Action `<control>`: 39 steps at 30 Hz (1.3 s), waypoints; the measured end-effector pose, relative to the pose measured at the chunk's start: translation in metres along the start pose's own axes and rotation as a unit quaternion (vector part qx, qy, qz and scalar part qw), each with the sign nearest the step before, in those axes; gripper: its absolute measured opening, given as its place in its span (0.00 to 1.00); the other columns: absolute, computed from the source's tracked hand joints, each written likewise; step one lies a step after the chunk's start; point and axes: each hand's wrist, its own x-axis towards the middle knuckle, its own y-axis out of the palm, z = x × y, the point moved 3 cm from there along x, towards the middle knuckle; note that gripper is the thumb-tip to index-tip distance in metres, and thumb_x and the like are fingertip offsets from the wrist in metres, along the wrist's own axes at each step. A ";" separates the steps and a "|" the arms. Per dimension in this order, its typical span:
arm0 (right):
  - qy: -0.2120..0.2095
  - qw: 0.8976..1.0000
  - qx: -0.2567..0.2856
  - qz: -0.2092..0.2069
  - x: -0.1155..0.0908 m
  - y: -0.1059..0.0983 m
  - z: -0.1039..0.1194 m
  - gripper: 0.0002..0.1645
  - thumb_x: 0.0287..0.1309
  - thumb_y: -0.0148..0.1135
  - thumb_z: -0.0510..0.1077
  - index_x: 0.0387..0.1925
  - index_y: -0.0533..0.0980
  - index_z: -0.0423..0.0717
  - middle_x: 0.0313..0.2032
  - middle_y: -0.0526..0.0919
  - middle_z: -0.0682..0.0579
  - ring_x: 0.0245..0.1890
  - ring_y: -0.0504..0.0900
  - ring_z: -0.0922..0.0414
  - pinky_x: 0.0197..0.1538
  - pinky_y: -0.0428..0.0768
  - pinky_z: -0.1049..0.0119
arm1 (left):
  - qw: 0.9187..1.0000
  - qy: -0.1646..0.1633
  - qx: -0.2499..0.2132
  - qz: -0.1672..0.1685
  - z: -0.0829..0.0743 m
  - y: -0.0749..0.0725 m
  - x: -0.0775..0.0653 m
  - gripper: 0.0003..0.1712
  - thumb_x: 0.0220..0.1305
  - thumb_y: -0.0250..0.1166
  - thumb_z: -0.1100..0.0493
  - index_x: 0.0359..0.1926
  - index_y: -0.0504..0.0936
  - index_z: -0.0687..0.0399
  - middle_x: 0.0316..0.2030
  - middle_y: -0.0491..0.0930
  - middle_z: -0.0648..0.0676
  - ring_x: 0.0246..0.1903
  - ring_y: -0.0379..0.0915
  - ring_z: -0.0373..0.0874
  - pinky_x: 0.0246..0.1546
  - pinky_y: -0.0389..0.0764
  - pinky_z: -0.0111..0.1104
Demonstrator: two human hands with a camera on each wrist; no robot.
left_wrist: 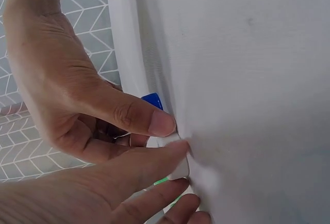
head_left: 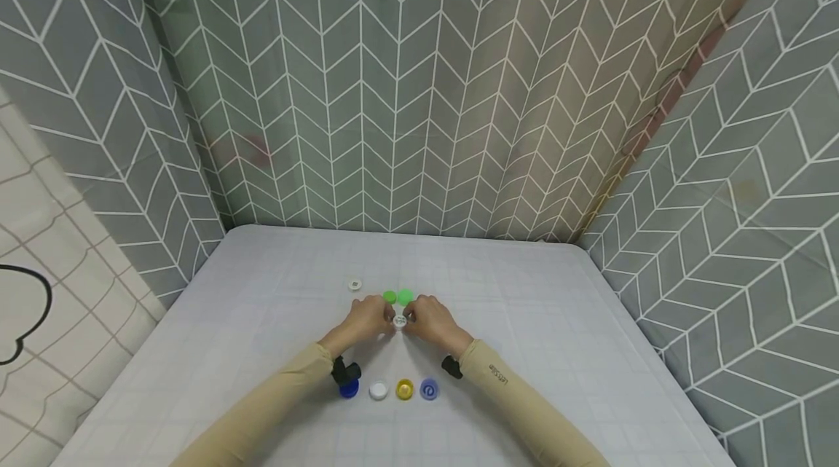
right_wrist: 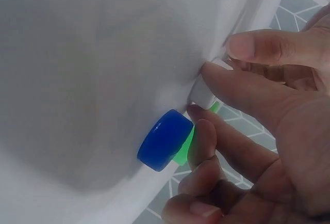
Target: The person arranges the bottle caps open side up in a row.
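A white-covered table (head_left: 537,321) fills the lower part of the head view, and on it the left hand (head_left: 367,317) and right hand (head_left: 434,321) meet near the middle. Both have a narrow grip: each pinches the printed white bottle cap (head_left: 400,321) by thumb and forefinger from its own side, with little space between the two thumbs. Next in size come the caps in the near row: the plain white cap (head_left: 378,390), the dark blue cap (head_left: 349,388), the yellow cap (head_left: 404,389) and the periwinkle cap (head_left: 429,389). Two green caps (head_left: 406,297) lie just beyond the hands, and a bright blue cap (right_wrist: 165,140) stands close by the right hand's fingers in the right wrist view. The held cap is among the smallest things there, and looks to be moulded plastic: very light, stiff enough to bear a firm pinch, hardly fragile. Its smooth wall could slip or roll under dry fingertips, and so little weight means a nudge would shift it. The side wall is the place to hold it, thumb and fingertip set opposite, leaving the dark print on top uncovered.
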 end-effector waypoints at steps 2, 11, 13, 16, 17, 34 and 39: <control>-0.003 1.000 0.005 -0.002 0.000 0.000 0.000 0.14 0.48 0.73 0.43 0.39 0.85 0.43 0.28 0.78 0.52 0.28 0.69 0.60 0.31 0.69 0.70 | 1.000 0.004 -0.001 -0.006 0.000 0.000 -0.001 0.13 0.46 0.76 0.60 0.36 0.87 0.58 0.32 0.86 0.53 0.37 0.79 0.48 0.51 0.66 0.57; -0.019 1.000 0.009 -0.007 -0.002 -0.001 0.002 0.14 0.47 0.73 0.43 0.39 0.85 0.44 0.29 0.79 0.52 0.29 0.70 0.61 0.32 0.70 0.71 | 1.000 0.013 -0.016 -0.016 0.001 -0.003 -0.002 0.10 0.46 0.76 0.58 0.31 0.87 0.56 0.28 0.86 0.51 0.33 0.79 0.46 0.51 0.65 0.55; -0.021 1.000 0.009 -0.007 -0.003 -0.001 0.002 0.14 0.47 0.73 0.43 0.39 0.85 0.44 0.29 0.79 0.52 0.29 0.71 0.61 0.33 0.71 0.71 | 1.000 0.017 -0.017 -0.018 0.001 -0.003 -0.002 0.11 0.46 0.76 0.58 0.31 0.87 0.57 0.29 0.87 0.51 0.34 0.79 0.47 0.50 0.65 0.54; -0.019 1.000 0.007 -0.006 -0.004 -0.002 0.003 0.15 0.48 0.73 0.43 0.40 0.85 0.44 0.30 0.79 0.52 0.30 0.71 0.61 0.34 0.72 0.71 | 0.999 0.019 -0.017 -0.020 0.001 -0.003 -0.003 0.12 0.46 0.76 0.58 0.32 0.88 0.58 0.30 0.87 0.52 0.35 0.80 0.48 0.50 0.65 0.54; -0.018 1.000 0.007 -0.006 -0.005 -0.002 0.003 0.15 0.48 0.73 0.43 0.40 0.85 0.44 0.30 0.79 0.52 0.30 0.71 0.61 0.34 0.72 0.71 | 1.000 0.018 -0.017 -0.020 0.001 -0.003 -0.003 0.12 0.46 0.76 0.57 0.33 0.88 0.57 0.31 0.87 0.52 0.36 0.81 0.48 0.50 0.65 0.54; -0.038 0.999 0.018 -0.028 -0.023 -0.036 0.012 0.15 0.51 0.70 0.43 0.41 0.83 0.42 0.34 0.87 0.50 0.36 0.83 0.56 0.40 0.79 0.65 | 0.993 0.044 -0.108 -0.022 -0.017 -0.020 -0.012 0.16 0.48 0.75 0.59 0.38 0.87 0.62 0.35 0.87 0.58 0.38 0.84 0.51 0.40 0.83 0.40; -0.034 0.998 0.047 -0.028 -0.034 -0.047 0.015 0.14 0.53 0.70 0.41 0.42 0.83 0.40 0.31 0.87 0.51 0.31 0.83 0.60 0.33 0.78 0.71 | 0.990 0.065 -0.127 -0.022 -0.026 -0.026 -0.018 0.15 0.51 0.74 0.58 0.39 0.87 0.62 0.35 0.87 0.58 0.38 0.85 0.50 0.37 0.84 0.37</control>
